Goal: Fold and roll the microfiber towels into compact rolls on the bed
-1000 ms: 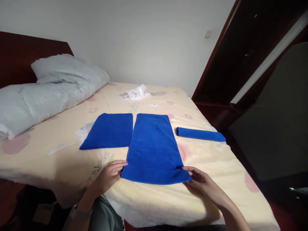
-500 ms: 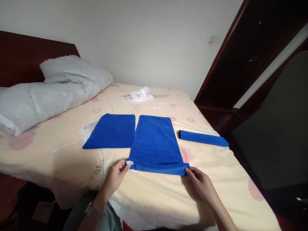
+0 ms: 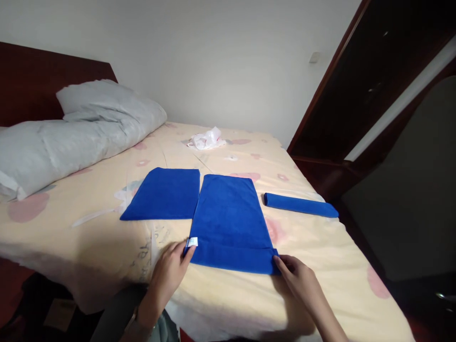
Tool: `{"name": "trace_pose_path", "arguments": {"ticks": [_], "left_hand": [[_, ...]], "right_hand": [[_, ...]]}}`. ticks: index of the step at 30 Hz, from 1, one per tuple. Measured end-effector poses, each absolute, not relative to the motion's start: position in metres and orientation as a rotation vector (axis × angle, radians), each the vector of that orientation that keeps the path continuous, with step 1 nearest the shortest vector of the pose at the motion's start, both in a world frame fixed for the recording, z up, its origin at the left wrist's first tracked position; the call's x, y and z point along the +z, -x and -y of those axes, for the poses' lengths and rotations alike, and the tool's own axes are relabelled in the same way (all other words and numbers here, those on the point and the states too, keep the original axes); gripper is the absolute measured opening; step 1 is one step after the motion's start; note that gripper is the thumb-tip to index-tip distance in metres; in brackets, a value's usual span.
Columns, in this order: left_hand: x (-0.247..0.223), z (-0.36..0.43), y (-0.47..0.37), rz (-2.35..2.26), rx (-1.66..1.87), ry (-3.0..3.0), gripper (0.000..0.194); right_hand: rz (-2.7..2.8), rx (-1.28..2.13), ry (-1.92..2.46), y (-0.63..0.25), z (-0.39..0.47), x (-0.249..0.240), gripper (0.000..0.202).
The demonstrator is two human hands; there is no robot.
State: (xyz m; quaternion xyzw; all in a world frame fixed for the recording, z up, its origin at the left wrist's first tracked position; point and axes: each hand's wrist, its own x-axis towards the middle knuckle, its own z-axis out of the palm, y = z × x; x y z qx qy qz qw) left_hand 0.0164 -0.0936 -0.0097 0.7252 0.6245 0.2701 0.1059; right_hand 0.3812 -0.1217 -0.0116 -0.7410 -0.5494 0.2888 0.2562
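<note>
A blue cloth [image 3: 230, 213] lies on the bed, its near edge folded over in a flat band. My left hand [image 3: 173, 266] pinches the band's left end, beside a small white tag [image 3: 193, 242]. At the right end, my right hand [image 3: 294, 273] grips the corner between thumb and fingers. Left of this cloth is a flat blue cloth [image 3: 166, 194], its edge close against it. A narrow, rolled or folded blue cloth [image 3: 301, 204] rests to the right, apart from the others.
The bed's patterned sheet [image 3: 356, 285] spreads under everything. A crumpled white plastic bag [image 3: 207, 139] sits toward the back. A grey quilt [image 3: 81, 128] is heaped at the left by a dark headboard [image 3: 53, 78]. A dark wooden cabinet [image 3: 342, 95] stands at the right.
The near edge of the middle cloth has moved slightly toward me with both hands, and its folded band now looks flatter and wider. The white tag shows more fully.
</note>
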Motion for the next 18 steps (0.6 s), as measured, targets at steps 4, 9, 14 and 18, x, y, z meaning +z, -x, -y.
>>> {"name": "trace_pose_path", "arguments": {"ticks": [4,9,14,18], "left_hand": [[-0.008,0.101,-0.021,-1.963,0.613,-2.257,0.041],[-0.014,0.102,-0.026,-1.934,0.699,-2.264,0.040],[-0.012,0.097,-0.024,-1.820,0.880,-2.063,0.035],[-0.010,0.098,-0.022,-1.832,0.827,-1.781,0.034]], "right_hand": [[1.459,0.699,2.055,-0.376,0.120,-0.011,0.047],[1.401,0.747,2.080,-0.374,0.120,-0.006,0.046],[1.308,0.840,1.921,-0.378,0.115,-0.012,0.048],[1.278,0.863,1.835,-0.378,0.113,-0.018,0.057]]}}
